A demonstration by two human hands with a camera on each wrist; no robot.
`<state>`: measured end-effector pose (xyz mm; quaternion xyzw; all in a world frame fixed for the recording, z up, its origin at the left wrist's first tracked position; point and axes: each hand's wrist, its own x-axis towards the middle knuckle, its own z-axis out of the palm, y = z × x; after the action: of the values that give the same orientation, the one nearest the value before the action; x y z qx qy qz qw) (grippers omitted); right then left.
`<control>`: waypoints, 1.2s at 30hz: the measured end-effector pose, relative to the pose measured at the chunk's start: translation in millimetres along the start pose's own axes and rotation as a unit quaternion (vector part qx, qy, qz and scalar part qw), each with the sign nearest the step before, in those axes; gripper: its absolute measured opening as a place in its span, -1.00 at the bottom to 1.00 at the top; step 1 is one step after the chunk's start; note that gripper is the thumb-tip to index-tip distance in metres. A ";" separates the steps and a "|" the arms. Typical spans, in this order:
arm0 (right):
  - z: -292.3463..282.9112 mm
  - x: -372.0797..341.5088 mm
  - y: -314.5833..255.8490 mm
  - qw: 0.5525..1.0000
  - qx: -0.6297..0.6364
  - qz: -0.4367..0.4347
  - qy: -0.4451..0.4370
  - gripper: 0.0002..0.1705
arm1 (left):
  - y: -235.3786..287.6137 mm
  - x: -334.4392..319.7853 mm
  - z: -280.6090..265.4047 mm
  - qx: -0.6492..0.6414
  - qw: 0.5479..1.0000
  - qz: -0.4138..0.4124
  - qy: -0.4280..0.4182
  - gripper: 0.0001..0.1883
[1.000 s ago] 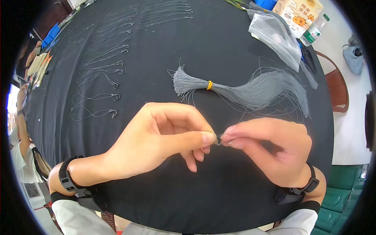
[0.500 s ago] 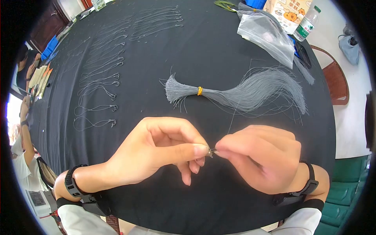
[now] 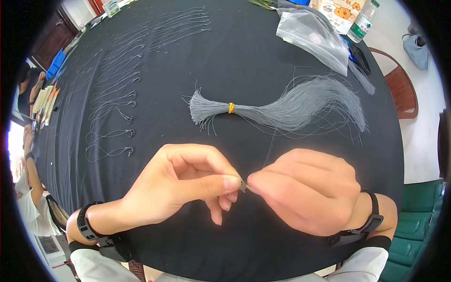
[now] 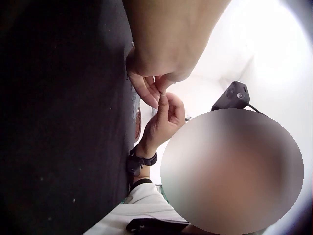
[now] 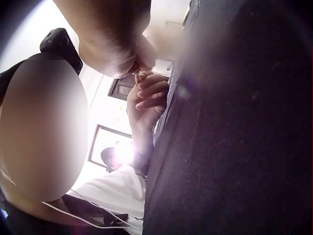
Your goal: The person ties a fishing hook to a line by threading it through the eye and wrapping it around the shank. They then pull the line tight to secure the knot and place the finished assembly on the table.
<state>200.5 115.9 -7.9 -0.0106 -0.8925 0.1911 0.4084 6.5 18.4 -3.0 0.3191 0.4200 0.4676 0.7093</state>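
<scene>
In the head view, my left hand (image 3: 181, 185) pinches a small metal fish hook (image 3: 243, 186) between thumb and forefinger. The fingertips of my right hand (image 3: 314, 192) meet it there, pinching thin grey line at the hook. From the right hand, a strand of line (image 3: 269, 152) runs up toward a bundle of grey line (image 3: 300, 110), tied with a yellow band (image 3: 231, 108). Both wrist views show the two hands fingertip to fingertip; the hook is mostly hidden by fingers.
Looped lines with hooks (image 3: 130, 151) lie in rows at the left on the black tablecloth (image 3: 164, 98). At the back right are a clear plastic bag (image 3: 314, 40), a water bottle (image 3: 364, 21) and a printed package (image 3: 340, 14). Another person's arm (image 3: 30, 164) shows at far left.
My right hand has turned over, its knuckles now facing up and its fingers more curled. The strand from it now shows as a straight line. The whole head view has shifted slightly.
</scene>
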 end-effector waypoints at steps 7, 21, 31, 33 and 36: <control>2.1 -1.5 -0.4 0.995 0.072 0.069 -0.002 -0.75 | -0.1 0.8 3.9 0.022 1.000 0.005 0.021 -0.92; 3.0 -1.9 4.7 0.975 0.188 0.117 -0.012 -0.81 | -0.5 -1.0 -1.7 -0.041 0.998 -0.029 -0.043 -0.90; -1.1 1.3 7.0 0.968 0.224 0.103 -0.042 -0.78 | -1.6 -0.6 -2.9 -0.063 0.994 -0.044 -0.075 -0.90; -0.9 0.9 7.0 0.966 0.231 0.106 -0.041 -0.78 | -2.0 -0.4 -2.8 -0.066 0.994 -0.042 -0.077 -0.90; -0.2 0.6 6.8 0.964 0.239 0.108 -0.041 -0.78 | -2.2 -1.0 -3.0 -0.064 0.994 -0.043 -0.078 -0.90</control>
<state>199.3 122.4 -9.8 -0.0010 -0.8304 0.4418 0.3396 4.4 16.8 -5.8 0.2905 0.3460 0.4364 0.7781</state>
